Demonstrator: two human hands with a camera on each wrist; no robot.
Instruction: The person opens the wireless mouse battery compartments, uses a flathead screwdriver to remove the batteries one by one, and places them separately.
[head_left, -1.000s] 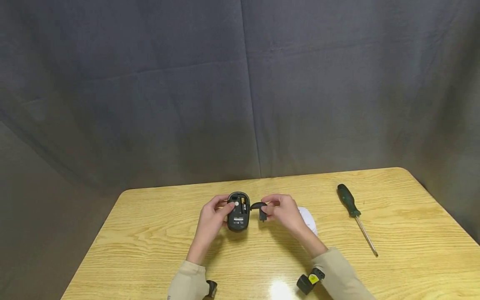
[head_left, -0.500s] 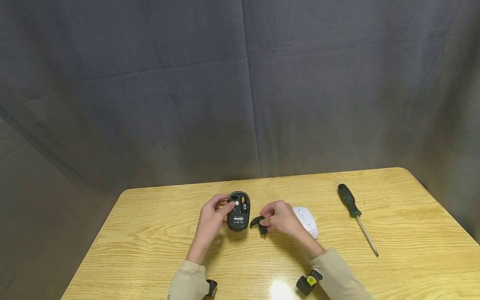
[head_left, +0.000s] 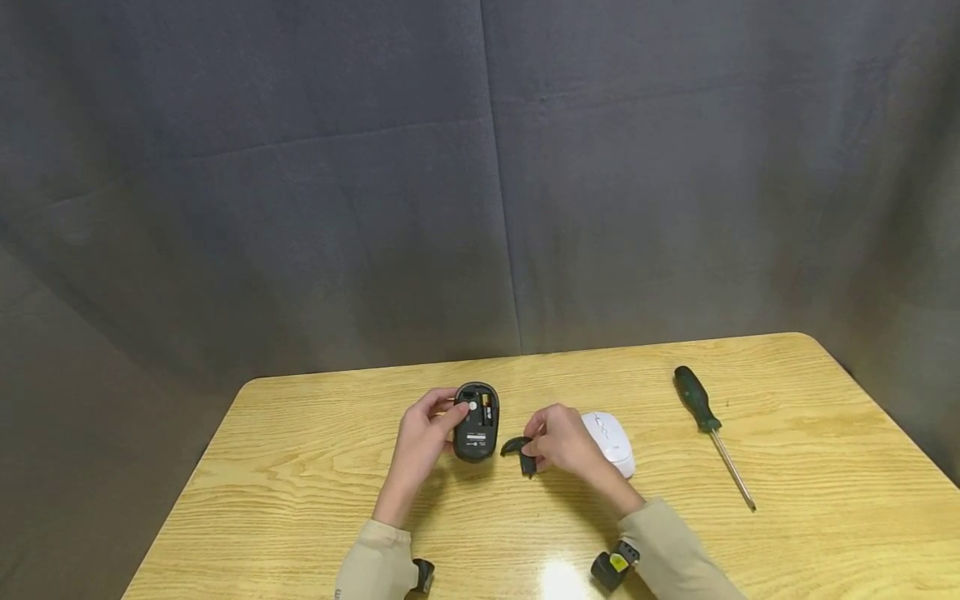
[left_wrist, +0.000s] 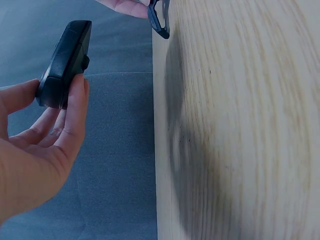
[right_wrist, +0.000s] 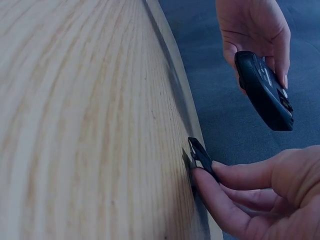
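Note:
My left hand (head_left: 425, 432) holds a black computer mouse (head_left: 477, 433) by its side, thumb on the underside that faces up. Its battery bay is uncovered, and a battery (head_left: 486, 408) lies inside. In the left wrist view the mouse (left_wrist: 65, 65) is held above the table, between thumb and fingers. To the right of it, my right hand (head_left: 561, 440) pinches a black battery cover (head_left: 528, 458) with a curved end, low over the tabletop. The right wrist view has the cover (right_wrist: 202, 159) between thumb and fingertip, close to the wood.
A white mouse (head_left: 609, 442) lies just right of my right hand, partly behind the wrist. Farther right is a screwdriver (head_left: 697, 402) with a dark green handle, its shaft pointing toward the front. The wooden table (head_left: 300, 467) ends at a grey curtain (head_left: 360, 208).
My right hand has moved the battery cover down toward me, away from the black mouse's open bay, and the white mouse shows more. The left hand stays about where it was.

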